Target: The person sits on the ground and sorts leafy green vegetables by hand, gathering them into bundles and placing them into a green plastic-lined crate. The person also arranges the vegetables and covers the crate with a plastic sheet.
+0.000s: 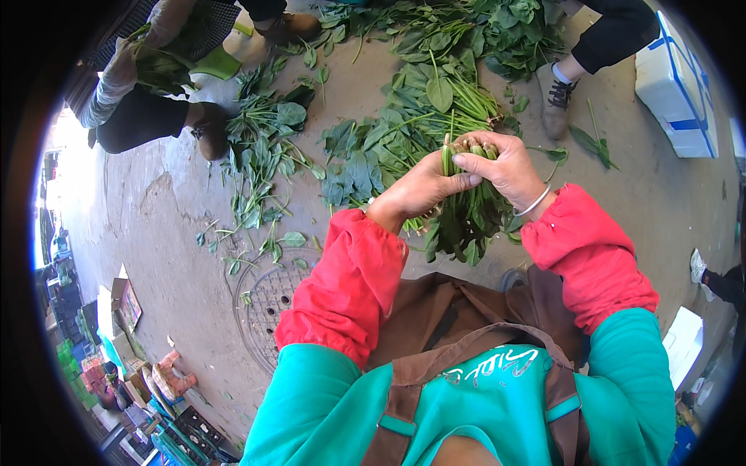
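Both of my hands are round one bunch of spinach [475,215], its pale cut root ends up and its leaves hanging down over my brown apron. My left hand [422,183] grips the stems from the left side, thumb across them. On the right, my right hand [504,166], with a white bangle at the wrist, has its thumb and fingers at the root ends. Just beyond the hands, a heap of loose spinach [402,122] lies on the ground, some with stems and pinkish roots pointing right. Part of the bunch is hidden behind my fingers.
More spinach [262,145] lies scattered to the left, near a round metal manhole cover [271,309]. A gloved person [116,76] sits upper left holding greens. Another person's shoe [556,99] stands upper right, near a white foam box [673,93] with blue tape. Crates and cartons [122,349] are lower left.
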Demonstrator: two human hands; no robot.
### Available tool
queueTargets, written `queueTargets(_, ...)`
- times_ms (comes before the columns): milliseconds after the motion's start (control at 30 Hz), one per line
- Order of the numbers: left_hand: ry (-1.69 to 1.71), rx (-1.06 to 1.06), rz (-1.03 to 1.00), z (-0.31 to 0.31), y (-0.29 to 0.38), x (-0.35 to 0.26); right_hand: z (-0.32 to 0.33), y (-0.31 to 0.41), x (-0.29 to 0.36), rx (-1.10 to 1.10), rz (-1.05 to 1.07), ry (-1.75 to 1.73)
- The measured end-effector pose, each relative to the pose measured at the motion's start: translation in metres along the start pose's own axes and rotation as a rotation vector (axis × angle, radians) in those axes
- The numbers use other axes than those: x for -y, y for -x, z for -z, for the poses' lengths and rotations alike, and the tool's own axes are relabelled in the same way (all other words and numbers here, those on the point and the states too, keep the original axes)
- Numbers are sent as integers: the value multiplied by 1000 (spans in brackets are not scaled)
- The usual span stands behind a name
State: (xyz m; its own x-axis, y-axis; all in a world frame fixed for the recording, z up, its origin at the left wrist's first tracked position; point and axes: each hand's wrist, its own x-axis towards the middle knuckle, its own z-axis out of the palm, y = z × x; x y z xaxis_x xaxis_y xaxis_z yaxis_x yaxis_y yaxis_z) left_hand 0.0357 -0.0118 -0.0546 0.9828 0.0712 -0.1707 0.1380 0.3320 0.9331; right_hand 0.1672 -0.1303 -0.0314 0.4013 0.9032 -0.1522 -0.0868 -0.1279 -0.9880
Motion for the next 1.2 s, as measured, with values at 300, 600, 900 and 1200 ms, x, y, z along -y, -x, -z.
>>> queueTargets(300, 180, 54, 3, 5, 7, -7, -5, 1, 7, -48, 4, -182)
queueTargets(600, 293, -187, -82, -21, -6, 20, -26, -9, 9, -88, 84, 100)
queueTargets(900, 319, -223, -13, 28, 15, -2, 26, -35, 3, -69, 128, 417)
queueTargets(1200, 695, -780, -667, 151, 94, -56, 48, -14, -139, 189, -382, 577)
